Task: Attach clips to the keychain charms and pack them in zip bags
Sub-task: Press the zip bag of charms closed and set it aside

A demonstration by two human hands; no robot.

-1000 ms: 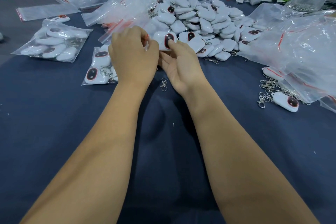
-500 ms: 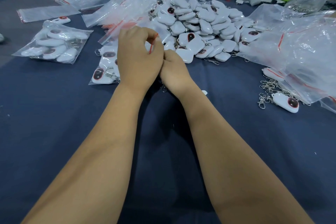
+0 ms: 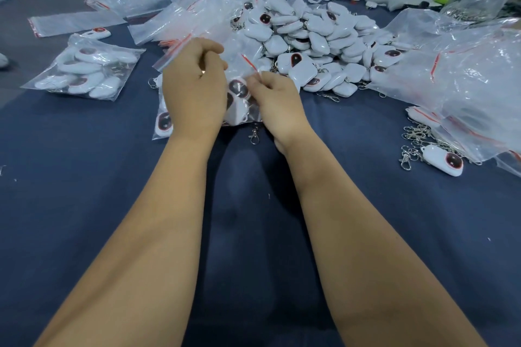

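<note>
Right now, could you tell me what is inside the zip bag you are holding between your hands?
The zip bag shows white keychain charms with dark red-rimmed ovals. The left hand and right hand pinch its top and cover part of it, so the count is hidden.

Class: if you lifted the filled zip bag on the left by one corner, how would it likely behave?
The filled bag would probably sag: its film is thin and wrinkled. The charms look loose inside, so they would likely slide to the low end. The glossy film may be slippery.
</note>
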